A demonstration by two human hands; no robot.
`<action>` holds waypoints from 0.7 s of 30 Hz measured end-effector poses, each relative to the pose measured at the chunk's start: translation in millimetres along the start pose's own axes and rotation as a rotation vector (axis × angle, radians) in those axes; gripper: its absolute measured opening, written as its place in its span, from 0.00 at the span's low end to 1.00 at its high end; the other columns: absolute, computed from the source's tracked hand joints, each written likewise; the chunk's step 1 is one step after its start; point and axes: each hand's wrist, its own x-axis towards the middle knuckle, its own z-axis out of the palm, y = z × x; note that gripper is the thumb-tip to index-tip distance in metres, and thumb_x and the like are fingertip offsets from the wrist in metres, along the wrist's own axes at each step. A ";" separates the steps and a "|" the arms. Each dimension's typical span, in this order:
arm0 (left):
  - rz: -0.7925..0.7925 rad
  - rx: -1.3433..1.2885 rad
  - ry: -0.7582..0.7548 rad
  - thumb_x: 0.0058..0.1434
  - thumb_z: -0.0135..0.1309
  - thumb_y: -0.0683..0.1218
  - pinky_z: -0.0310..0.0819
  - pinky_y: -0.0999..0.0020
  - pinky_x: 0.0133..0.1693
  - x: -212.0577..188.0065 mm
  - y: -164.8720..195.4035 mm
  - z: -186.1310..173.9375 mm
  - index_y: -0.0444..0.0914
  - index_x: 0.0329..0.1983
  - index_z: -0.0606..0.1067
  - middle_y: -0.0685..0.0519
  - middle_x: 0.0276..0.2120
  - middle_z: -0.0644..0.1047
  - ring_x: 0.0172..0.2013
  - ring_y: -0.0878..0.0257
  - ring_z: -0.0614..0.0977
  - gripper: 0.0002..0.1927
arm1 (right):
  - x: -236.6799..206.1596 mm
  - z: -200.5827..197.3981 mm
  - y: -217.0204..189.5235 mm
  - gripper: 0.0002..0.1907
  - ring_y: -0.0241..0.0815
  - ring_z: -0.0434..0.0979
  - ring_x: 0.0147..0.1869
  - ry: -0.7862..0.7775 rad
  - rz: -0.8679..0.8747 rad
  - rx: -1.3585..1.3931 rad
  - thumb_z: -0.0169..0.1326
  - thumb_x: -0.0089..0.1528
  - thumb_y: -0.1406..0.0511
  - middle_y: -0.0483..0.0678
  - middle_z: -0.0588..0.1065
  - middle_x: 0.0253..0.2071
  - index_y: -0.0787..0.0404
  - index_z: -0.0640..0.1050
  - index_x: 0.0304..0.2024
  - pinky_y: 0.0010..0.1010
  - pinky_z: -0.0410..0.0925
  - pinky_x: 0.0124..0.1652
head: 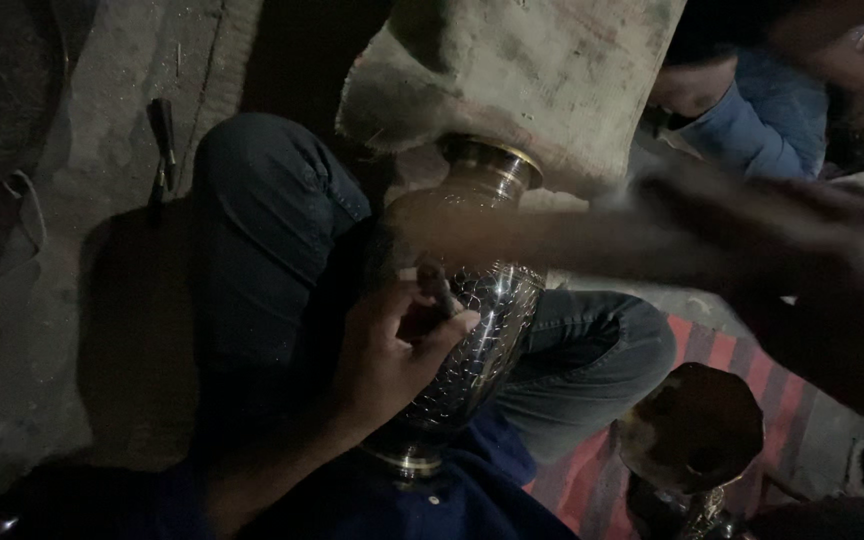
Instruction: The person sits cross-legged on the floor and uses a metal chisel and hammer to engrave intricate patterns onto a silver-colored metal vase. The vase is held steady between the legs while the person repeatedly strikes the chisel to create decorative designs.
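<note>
A shiny metal vase (497, 320) with a fine engraved pattern lies across my lap, its neck (492, 165) resting against a burlap-covered block (522, 70) and its foot (407, 460) toward me. My left hand (392, 350) rests on the vase's side and pinches a short dark tool (440, 290) against the metal. My right hand (432, 235) and forearm sweep in from the right above the vase, heavily blurred. What it holds cannot be made out.
My bent legs in dark jeans (272, 230) flank the vase. A second dark metal vessel (692, 430) stands on a red striped mat (732, 355) at lower right. Another person in blue (772, 125) sits at upper right. A dark-handled tool (162, 145) lies on the concrete floor.
</note>
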 end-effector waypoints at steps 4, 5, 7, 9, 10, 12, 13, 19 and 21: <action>-0.082 0.150 -0.077 0.64 0.62 0.52 0.83 0.69 0.36 9.2 3.3 -3.5 0.38 0.46 0.72 0.53 0.32 0.80 0.34 0.64 0.86 0.16 | -5.7 5.8 3.3 0.32 0.39 0.85 0.43 -0.071 0.228 0.371 0.58 0.63 0.63 0.48 0.80 0.45 0.50 0.66 0.70 0.31 0.76 0.43; -0.113 0.181 -0.109 0.64 0.62 0.53 0.83 0.68 0.35 11.3 4.9 -4.6 0.39 0.45 0.73 0.53 0.31 0.80 0.33 0.63 0.86 0.16 | -10.2 9.9 3.4 0.32 0.39 0.85 0.44 -0.053 0.177 0.307 0.58 0.63 0.63 0.48 0.79 0.46 0.51 0.66 0.69 0.31 0.76 0.44; -0.080 0.106 -0.186 0.66 0.59 0.52 0.85 0.69 0.35 18.9 7.0 -7.1 0.39 0.51 0.72 0.54 0.33 0.81 0.34 0.64 0.87 0.17 | -19.2 16.4 7.7 0.33 0.40 0.84 0.46 -0.001 0.123 0.242 0.59 0.62 0.64 0.50 0.78 0.48 0.53 0.66 0.69 0.32 0.76 0.45; -0.046 0.079 -0.226 0.66 0.58 0.51 0.86 0.68 0.36 24.1 10.0 -8.0 0.39 0.55 0.71 0.53 0.36 0.83 0.37 0.63 0.88 0.18 | -30.8 25.1 12.9 0.34 0.42 0.83 0.49 0.046 0.127 0.264 0.59 0.61 0.64 0.51 0.77 0.51 0.55 0.65 0.69 0.33 0.76 0.47; -0.029 0.088 -0.231 0.66 0.59 0.50 0.85 0.67 0.38 26.0 11.5 -7.9 0.39 0.56 0.72 0.52 0.37 0.83 0.39 0.62 0.88 0.19 | -38.9 28.2 16.8 0.34 0.42 0.83 0.50 0.050 0.156 0.289 0.60 0.60 0.64 0.52 0.77 0.52 0.56 0.65 0.69 0.34 0.76 0.47; 0.013 0.091 -0.277 0.65 0.59 0.49 0.85 0.66 0.40 32.3 13.0 -7.0 0.38 0.57 0.72 0.50 0.39 0.84 0.40 0.61 0.88 0.20 | -48.0 37.4 27.8 0.35 0.43 0.82 0.52 0.015 0.150 0.273 0.60 0.59 0.64 0.53 0.76 0.54 0.58 0.65 0.68 0.35 0.76 0.49; 0.034 0.084 -0.320 0.65 0.59 0.49 0.86 0.66 0.39 36.0 13.3 -6.5 0.39 0.59 0.71 0.50 0.40 0.84 0.40 0.61 0.89 0.21 | -54.5 42.4 33.0 0.36 0.44 0.82 0.53 0.036 0.156 0.296 0.61 0.59 0.65 0.54 0.75 0.56 0.59 0.65 0.68 0.35 0.76 0.49; 0.026 0.176 -0.526 0.61 0.63 0.47 0.83 0.63 0.42 55.7 19.2 -1.2 0.39 0.62 0.73 0.49 0.40 0.84 0.37 0.60 0.88 0.26 | -89.3 87.8 61.7 0.41 0.47 0.78 0.61 0.183 0.065 0.401 0.61 0.55 0.66 0.58 0.70 0.67 0.65 0.63 0.69 0.37 0.76 0.54; -0.003 0.212 -0.579 0.60 0.64 0.47 0.82 0.63 0.42 63.3 22.0 -1.0 0.41 0.62 0.73 0.50 0.37 0.84 0.37 0.60 0.88 0.26 | -92.2 113.7 61.5 0.38 0.49 0.78 0.62 0.157 0.658 1.441 0.51 0.62 0.49 0.56 0.72 0.65 0.61 0.65 0.70 0.40 0.75 0.53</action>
